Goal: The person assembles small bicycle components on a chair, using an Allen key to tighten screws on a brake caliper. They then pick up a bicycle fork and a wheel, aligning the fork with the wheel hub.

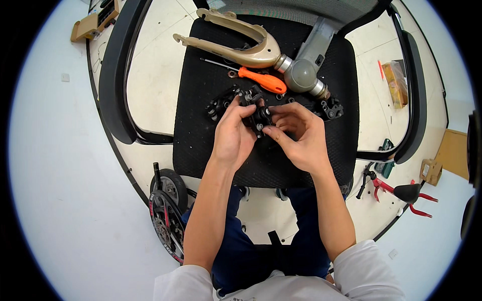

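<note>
L hand (pixel 232 129) grips blk brake caliper (pixel 259 116); R hand (pixel 307 138) pinches its side.
Best w/ L firm; orange-handled screwdriver (pixel 263 80) beyond hands.

We counted two hands (pixel 232 131) (pixel 307 143) and at least two black mechanisms (pixel 262 116) (pixel 332 109). We saw one screwdriver (pixel 263 80), one fork (pixel 265 54), one chair (pixel 193 153).

A compact, irregular black mechanical part (pixel 262 116) with small silver bolt heads is held between the left hand (pixel 232 131) and the right hand (pixel 307 141). Its longer side slants from upper left to lower right, and fingers partly hide its outline.
</note>
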Action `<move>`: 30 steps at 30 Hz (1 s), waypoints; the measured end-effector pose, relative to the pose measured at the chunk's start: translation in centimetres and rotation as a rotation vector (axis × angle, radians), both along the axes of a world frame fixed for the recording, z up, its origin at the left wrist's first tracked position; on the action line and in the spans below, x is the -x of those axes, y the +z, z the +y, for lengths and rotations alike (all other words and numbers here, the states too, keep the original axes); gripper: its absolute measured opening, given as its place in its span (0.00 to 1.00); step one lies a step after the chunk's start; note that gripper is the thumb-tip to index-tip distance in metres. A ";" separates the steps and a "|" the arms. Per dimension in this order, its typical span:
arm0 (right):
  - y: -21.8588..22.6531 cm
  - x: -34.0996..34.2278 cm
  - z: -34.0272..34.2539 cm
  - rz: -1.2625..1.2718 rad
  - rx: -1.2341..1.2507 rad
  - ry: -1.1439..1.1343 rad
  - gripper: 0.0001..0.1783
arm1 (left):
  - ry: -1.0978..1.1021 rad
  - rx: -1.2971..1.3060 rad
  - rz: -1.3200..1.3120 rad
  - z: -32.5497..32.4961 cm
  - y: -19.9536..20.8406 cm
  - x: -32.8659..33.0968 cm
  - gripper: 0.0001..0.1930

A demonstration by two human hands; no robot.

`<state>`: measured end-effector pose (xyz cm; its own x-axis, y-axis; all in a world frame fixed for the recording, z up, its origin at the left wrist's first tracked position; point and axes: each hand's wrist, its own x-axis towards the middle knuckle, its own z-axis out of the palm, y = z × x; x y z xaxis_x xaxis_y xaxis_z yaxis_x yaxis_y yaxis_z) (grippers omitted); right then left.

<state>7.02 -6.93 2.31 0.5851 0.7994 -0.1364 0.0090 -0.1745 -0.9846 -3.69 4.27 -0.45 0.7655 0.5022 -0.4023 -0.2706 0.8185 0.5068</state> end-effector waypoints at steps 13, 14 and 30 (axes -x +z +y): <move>0.3 -0.7 -0.2 0.158 -0.006 -0.032 0.17 | 0.012 -0.545 0.166 -1.0 0.2 -1.1 0.19; 0.6 -0.7 -0.2 0.173 -0.003 -0.028 0.17 | 0.005 -0.579 0.179 -1.0 0.2 -1.1 0.19; -0.6 -0.9 0.0 -0.281 -0.116 0.004 0.18 | -0.020 -0.124 0.058 0.2 -0.2 -0.8 0.14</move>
<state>7.90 -6.93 1.75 0.5840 0.8024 0.1228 0.2840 -0.0602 -0.9569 -2.91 4.47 -0.65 0.7532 0.5356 -0.3818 -0.2220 0.7534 0.6189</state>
